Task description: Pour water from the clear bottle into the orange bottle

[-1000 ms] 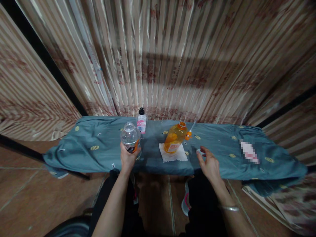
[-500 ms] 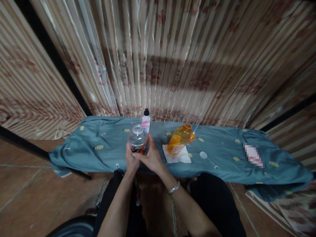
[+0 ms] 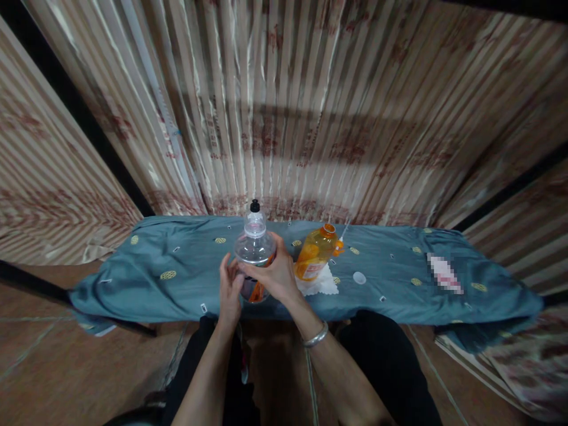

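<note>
A clear plastic bottle (image 3: 255, 251) with an orange and black label stands nearly upright over the front of the cloth-covered bench. My right hand (image 3: 279, 272) is wrapped around its right side, thumb across the front. At the bottle's left side is my left hand (image 3: 229, 287), its fingers apart and loosely bent; whether the thumb touches the bottle is hard to tell. Behind the clear bottle is a small bottle with a black cap (image 3: 254, 206), its body mostly hidden or seen through clear plastic. To the right, an uncapped orange bottle (image 3: 315, 254) leans on a white cloth (image 3: 326, 281).
An orange pump top with a pale tube (image 3: 339, 246) lies right of the orange bottle. A white round disc (image 3: 359, 278) and a blurred white-and-pink item (image 3: 445, 273) rest on the teal bench cover (image 3: 394, 242). Striped curtains (image 3: 284, 118) and dark metal poles stand behind.
My left hand has loosened from the clear bottle, its fingers now spread. The right hand still grips the bottle, which sits slightly lower and to the right. The view has shifted a little.
</note>
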Demonstrator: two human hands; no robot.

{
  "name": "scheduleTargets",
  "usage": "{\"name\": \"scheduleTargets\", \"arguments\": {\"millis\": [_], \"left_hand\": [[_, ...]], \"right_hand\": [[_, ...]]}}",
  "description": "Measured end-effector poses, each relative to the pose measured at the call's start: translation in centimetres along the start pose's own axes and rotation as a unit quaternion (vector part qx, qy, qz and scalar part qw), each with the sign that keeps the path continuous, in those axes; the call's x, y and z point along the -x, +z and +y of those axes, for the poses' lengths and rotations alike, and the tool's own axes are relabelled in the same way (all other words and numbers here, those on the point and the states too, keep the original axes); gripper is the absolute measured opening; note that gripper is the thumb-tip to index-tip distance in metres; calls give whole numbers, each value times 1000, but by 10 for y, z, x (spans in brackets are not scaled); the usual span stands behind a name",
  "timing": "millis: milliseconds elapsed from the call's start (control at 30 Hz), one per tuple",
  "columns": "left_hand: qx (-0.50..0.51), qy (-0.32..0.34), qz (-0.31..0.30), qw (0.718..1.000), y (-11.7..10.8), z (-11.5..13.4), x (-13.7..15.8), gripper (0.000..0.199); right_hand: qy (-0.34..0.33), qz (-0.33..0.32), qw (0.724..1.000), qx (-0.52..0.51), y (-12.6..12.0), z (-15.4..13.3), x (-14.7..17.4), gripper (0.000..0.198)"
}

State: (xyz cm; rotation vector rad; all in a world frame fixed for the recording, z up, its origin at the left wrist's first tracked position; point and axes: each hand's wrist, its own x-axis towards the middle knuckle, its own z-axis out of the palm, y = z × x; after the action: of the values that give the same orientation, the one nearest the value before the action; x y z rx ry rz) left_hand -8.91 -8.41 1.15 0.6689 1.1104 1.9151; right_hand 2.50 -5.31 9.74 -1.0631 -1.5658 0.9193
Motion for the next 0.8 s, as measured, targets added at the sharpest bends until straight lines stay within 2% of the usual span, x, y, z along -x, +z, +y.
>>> {"name": "scheduleTargets", "arguments": {"millis": [133, 200, 267, 500, 633, 700, 800], "left_hand": [[88, -139, -5, 986, 9, -7, 2, 52], [116, -211, -23, 970, 16, -8, 8, 50], [140, -255, -27, 956, 23, -7, 17, 46], [197, -314, -10, 929, 33, -6, 27, 42], [208, -318, -3, 925, 35, -3, 24, 46], [211, -321, -7, 923, 37, -1, 23, 49], [212, -328, -6, 921, 40, 4, 22, 51]], "right_hand": [[-29, 25, 998, -40, -18, -12, -4, 83], [-41, 31, 997, -59, -24, -17, -5, 84], [-50, 31, 996, -74, -27, -19, -5, 85], [-78, 1, 995, -63, -34, -15, 0, 86], [-82, -39, 996, 18, -60, -4, 23, 95], [-87, -8, 995, 45, -83, 4, 32, 87], [-78, 136, 985, 78, -125, 8, 28, 67]]}}
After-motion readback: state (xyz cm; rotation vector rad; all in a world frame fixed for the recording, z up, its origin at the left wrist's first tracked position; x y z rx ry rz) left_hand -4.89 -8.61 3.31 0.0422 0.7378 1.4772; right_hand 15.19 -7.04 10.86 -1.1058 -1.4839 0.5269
